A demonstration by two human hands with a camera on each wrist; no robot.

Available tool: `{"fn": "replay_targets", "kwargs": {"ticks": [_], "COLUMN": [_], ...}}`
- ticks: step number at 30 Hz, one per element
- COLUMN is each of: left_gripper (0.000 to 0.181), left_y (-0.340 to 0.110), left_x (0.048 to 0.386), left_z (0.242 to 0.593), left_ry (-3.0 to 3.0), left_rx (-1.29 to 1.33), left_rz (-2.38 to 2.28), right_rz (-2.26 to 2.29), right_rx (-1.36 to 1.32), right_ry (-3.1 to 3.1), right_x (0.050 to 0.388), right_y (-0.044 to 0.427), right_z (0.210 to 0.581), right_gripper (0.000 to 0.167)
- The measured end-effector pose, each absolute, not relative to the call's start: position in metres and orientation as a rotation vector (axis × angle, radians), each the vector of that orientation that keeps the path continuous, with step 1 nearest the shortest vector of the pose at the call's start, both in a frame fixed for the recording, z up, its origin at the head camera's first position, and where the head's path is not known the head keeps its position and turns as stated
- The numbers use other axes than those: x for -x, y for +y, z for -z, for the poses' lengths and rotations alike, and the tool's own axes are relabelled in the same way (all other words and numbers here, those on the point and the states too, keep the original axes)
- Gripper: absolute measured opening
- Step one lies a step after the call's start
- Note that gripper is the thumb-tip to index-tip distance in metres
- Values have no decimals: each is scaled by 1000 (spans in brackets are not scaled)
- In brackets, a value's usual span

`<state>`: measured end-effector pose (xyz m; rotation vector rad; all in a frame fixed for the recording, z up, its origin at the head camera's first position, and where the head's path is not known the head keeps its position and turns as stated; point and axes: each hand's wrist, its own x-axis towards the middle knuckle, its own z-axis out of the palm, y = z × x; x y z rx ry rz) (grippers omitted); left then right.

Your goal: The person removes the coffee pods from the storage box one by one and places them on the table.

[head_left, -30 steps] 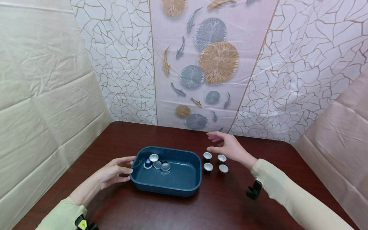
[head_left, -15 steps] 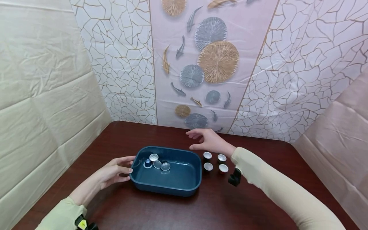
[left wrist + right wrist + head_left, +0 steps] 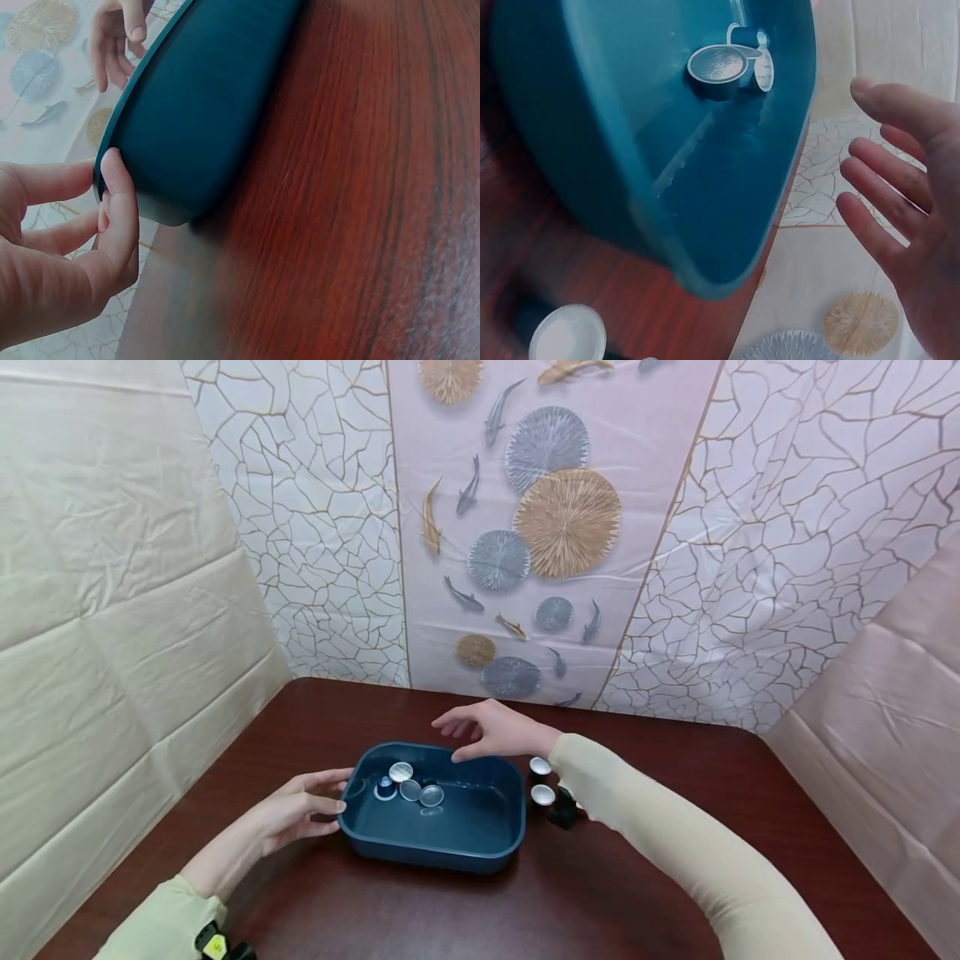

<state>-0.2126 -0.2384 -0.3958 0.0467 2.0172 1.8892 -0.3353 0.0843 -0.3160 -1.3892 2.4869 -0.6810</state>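
Observation:
My left hand (image 3: pixel 300 810) holds the left end of a dark blue tray (image 3: pixel 431 857), its fingertips at the rim and outer wall. In the left wrist view, a curled finger (image 3: pixel 120 195) lies against that wall. Over the tray's far right rim hovers my right hand (image 3: pixel 498 729), fingers spread and slightly bent, with nothing in it. Several coffee capsules sit in the tray's left half; one shows a foil lid (image 3: pixel 401 772), while a blue one (image 3: pixel 386 787) stands lid down. Outside, right of the tray, are more capsules, including a lid-up one (image 3: pixel 542 795); others are hidden by my right sleeve.
The dark red-brown wooden table (image 3: pixel 420 918) carries everything. Patterned fabric (image 3: pixel 570 635) rises behind its far edge, and pale fabric walls (image 3: pixel 112 610) flank both sides. A black wrist camera (image 3: pixel 562 810) hangs near the capsules on the right.
My right hand has moved left from above the capsules on the table to over the tray's far rim. My left hand, the tray and the capsules stay put.

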Motion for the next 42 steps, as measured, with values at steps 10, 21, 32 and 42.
{"fn": "replay_targets", "kwargs": {"ticks": [10,21,32,42], "left_gripper": [68,68,67,67], "left_y": [-238,-237,-237,-239], "left_x": [212,212,213,213], "left_z": [397,396,396,396], "left_ry": [2002,2010,2018,2002], "left_rx": [-39,-38,-55,-66], "left_rz": [-1904,-1901,-1895,-1900], "right_rz": [558,435,437,252], "right_rx": [1426,1434,1346,1377], "right_ry": [2430,2406,2396,2407], "right_x": [345,342,336,337], "right_y": [52,26,19,13], "right_z": [325,344,353,367], "right_gripper": [51,51,46,35]}}
